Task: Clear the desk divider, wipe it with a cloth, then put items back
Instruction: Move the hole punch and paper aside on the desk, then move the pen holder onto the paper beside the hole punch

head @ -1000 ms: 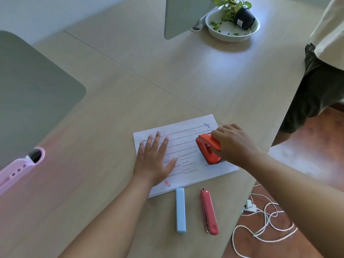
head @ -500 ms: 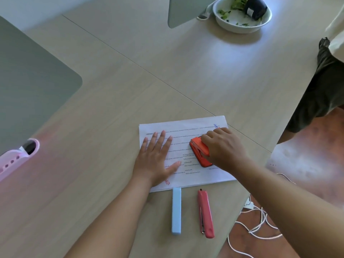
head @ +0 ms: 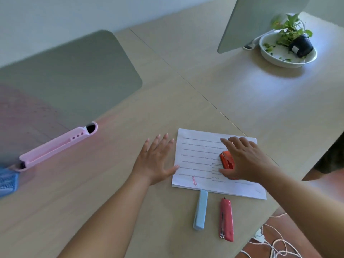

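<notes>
At the far left edge of the desk [head: 115,183] a blue cloth [head: 7,180] pokes into view, touching the low end of a pink plastic holder [head: 55,146] that runs along the foot of the grey-green desk divider [head: 70,79]. The divider stands along the left side of the desk, its rounded corner reaching toward the middle. My left hand [head: 155,161] lies flat on the wood just left of the paper, fingers spread and holding nothing, with the thumb tip touching the sheet's left edge. The lined sheet of paper [head: 201,161] lies near the desk's near right edge, with a red stamp mark at its near left corner. My right hand [head: 245,162] is over the right half of the sheet, fingers open and splayed above a small orange stapler [head: 226,161] that sits on the paper; I cannot tell whether my palm is pressing on it or only hovering, but my fingers are not closed round it. In front of the sheet, a light blue bar-shaped item [head: 201,210] touches the paper's near edge, and a red stapler [head: 226,219] lies just beside it to the right, apart from the sheet. At the far right corner a second divider panel [head: 260,21] stands beside a white bowl [head: 271,56] holding a tipped black pot with a green plant [head: 290,28]. White cable [head: 275,244] lies on the floor past the desk's near right edge.
</notes>
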Demonstrator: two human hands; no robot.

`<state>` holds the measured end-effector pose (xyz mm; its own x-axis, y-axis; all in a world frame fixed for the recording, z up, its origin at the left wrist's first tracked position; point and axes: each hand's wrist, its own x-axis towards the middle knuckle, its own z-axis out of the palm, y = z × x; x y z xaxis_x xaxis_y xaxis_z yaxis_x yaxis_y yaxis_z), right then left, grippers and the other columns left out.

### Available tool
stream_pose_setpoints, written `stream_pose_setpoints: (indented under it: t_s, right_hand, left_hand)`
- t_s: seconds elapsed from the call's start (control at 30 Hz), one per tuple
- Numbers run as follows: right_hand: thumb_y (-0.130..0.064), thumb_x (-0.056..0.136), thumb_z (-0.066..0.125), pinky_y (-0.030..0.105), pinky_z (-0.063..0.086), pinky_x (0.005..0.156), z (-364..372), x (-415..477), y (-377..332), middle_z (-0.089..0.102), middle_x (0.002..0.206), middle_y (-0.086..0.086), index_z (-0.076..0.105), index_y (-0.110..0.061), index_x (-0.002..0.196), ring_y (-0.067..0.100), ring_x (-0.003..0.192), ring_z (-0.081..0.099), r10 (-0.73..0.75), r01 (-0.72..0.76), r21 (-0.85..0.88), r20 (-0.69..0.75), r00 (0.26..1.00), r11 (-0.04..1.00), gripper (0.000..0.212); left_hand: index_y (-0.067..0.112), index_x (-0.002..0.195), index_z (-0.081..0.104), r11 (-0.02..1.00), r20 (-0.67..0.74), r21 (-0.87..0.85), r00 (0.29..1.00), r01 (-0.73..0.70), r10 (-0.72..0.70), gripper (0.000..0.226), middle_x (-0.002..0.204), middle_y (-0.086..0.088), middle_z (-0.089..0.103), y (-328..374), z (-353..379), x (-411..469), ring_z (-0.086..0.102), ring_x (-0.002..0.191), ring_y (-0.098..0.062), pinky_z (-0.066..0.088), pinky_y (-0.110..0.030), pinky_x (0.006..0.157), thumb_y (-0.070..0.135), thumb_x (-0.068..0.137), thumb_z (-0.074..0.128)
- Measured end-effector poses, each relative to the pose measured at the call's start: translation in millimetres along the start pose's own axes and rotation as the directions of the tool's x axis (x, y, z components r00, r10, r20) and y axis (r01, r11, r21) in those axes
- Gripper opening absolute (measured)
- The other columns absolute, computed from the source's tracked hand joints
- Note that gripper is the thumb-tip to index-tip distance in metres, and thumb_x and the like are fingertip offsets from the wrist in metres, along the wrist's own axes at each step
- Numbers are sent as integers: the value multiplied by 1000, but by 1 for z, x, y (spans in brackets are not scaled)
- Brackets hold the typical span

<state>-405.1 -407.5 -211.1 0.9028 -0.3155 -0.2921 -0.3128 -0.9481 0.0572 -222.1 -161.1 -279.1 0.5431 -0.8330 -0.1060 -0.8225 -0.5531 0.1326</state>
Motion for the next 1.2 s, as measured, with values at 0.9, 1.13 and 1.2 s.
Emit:
stream_pose_setpoints:
  t_s: [0.9,1.13,1.2]
  right_hand:
    - [-48,81,60,40,43,94,-76,118,-486,49,130,4,37,-31,140,27,117,44,-699,715,-41,-258,667,698,66]
    - [-40,84,59,39,45,87,-66,128,-559,56,120,3,38,-31,138,28,110,47,-711,733,3,-239,661,680,59]
    - [-38,86,58,39,45,85,-65,131,-572,58,116,2,41,-30,137,28,107,47,-707,733,22,-244,664,680,54]
  left_hand:
    - [14,141,47,713,-383,44,670,700,-635,75,143,-13,49,-275,-51,-325,47,124,-38,42,-46,101,57,80,55]
    - [19,137,49,634,-366,-21,584,773,-724,67,128,-8,56,-321,-52,-331,49,116,-35,47,-44,91,48,79,65]
    - [20,135,52,655,-343,-33,607,755,-717,57,121,-6,60,-331,-53,-330,50,114,-32,47,-43,88,44,85,63]
